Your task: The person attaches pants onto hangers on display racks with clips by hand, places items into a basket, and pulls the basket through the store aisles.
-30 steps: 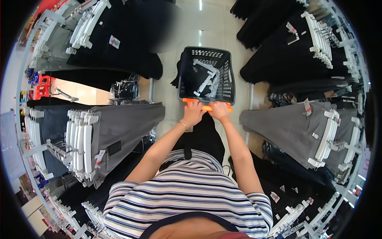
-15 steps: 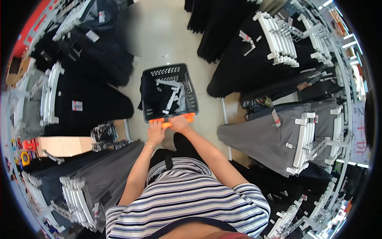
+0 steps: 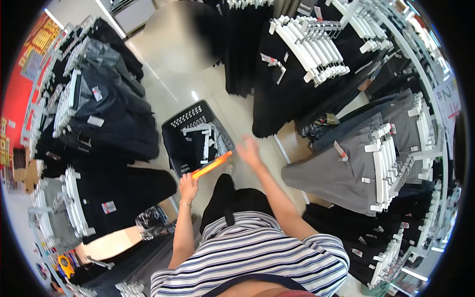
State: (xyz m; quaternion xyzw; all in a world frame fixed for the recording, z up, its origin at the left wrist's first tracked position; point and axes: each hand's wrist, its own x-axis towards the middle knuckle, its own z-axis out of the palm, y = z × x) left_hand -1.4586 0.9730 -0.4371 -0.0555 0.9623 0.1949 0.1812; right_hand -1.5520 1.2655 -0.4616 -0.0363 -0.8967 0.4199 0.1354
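A dark grey shopping basket (image 3: 170, 129) with perforated sides stands in front of me, turned slightly to the left. Inside lie dark garments (image 3: 185, 151) and white plastic hangers (image 3: 206, 148). Its orange handle (image 3: 213, 164) slants up to the right. My left hand (image 3: 188, 186) is closed around the handle's lower left end. Off the handle, my right hand (image 3: 248, 149) hangs in the air just beyond its right end, a little blurred, with fingers apart and nothing in them.
Racks of black trousers (image 3: 287, 94) and grey trousers (image 3: 331, 171) on white hangers line the right side. Dark trousers (image 3: 111, 119) and black ones (image 3: 128, 193) hang on the left. A tiled aisle floor (image 3: 168, 81) runs between. A shoe (image 3: 228, 169) shows below the handle.
My right hand has let go of the handle and moved right. The basket and handle have swung so the handle slants; my left hand keeps hold. The view has turned.
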